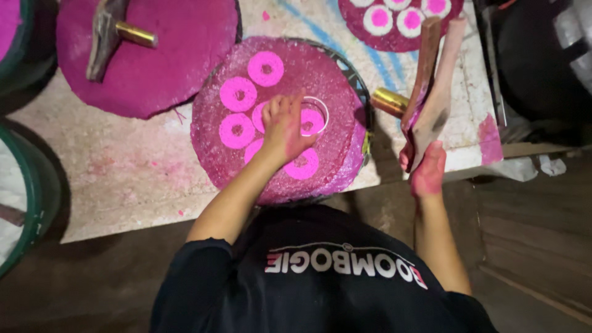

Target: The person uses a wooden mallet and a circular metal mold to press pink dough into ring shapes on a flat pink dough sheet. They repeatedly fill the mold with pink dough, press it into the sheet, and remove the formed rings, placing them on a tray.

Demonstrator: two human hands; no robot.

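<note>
A round magenta slab lies on the pale work surface, with several bright pink rings laid out on it. My left hand rests on the slab's middle, its fingertips holding a thin metal ring that sits around one pink ring. At the table's right edge, my right hand, stained pink, grips the lower end of a wooden mallet. The mallet stands upright, and its brass head points toward the slab.
A second magenta slab at the back left carries a hammer with a brass part. A third slab with white-edged pink rings lies at the back. A green tub stands at left and dark objects at right.
</note>
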